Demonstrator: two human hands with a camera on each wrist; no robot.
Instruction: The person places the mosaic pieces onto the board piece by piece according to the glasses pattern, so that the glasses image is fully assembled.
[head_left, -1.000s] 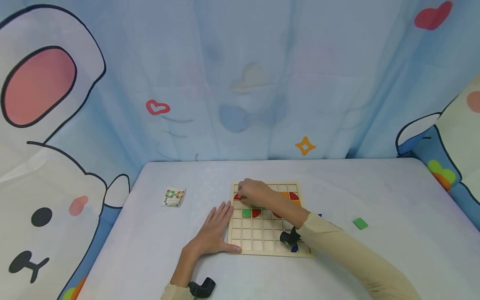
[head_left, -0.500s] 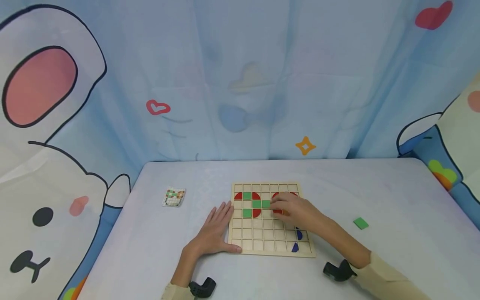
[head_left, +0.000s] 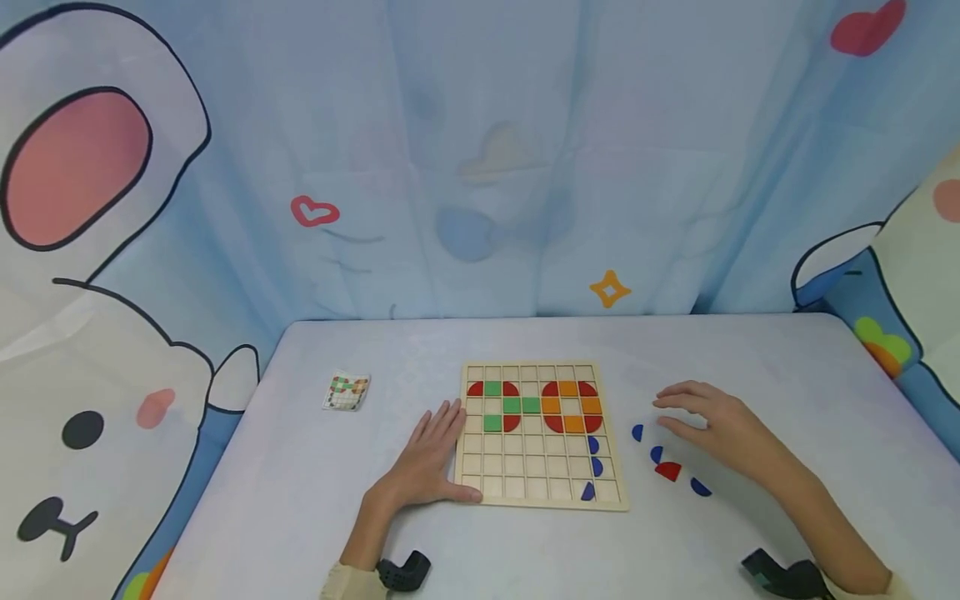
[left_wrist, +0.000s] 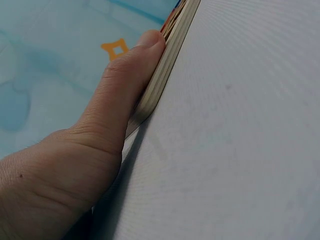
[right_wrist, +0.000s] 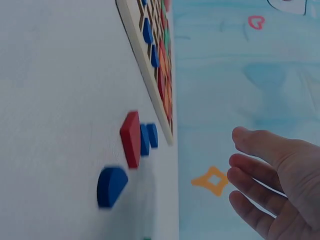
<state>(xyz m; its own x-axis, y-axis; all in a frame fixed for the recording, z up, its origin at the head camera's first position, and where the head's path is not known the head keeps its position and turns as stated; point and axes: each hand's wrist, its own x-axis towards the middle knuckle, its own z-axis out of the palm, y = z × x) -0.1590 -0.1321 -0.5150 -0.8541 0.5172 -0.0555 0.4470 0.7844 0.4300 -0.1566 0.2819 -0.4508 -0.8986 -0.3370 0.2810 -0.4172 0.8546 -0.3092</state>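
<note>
A wooden grid board point(head_left: 525, 465) lies on the table with green squares point(head_left: 492, 423), orange squares point(head_left: 591, 405) and red rounded pieces point(head_left: 553, 425) in its upper cells. Three blue pieces point(head_left: 597, 467) sit along its right side. My left hand point(head_left: 417, 460) rests at the board's left edge, fingers spread, thumb point(left_wrist: 117, 85) against the front corner. Right of the board, my right hand point(head_left: 723, 425) hovers with fingers apart and nothing between them. Beside it on the table lie a red piece point(right_wrist: 131, 139) and loose blue pieces point(right_wrist: 111, 186). Under this hand the green tile is mostly hidden.
A small printed card point(head_left: 347, 392) with a coloured grid pattern lies on the white tablecloth point(head_left: 337, 475), left of the board. Behind the table hangs a light blue patterned curtain point(head_left: 420, 275). Black wrist cameras point(head_left: 405, 572) sit on both wrists.
My right hand has moved from the board's upper left, across its right half, to over the table at the right, uncovering the coloured pieces. The left hand stays at the edge.
</note>
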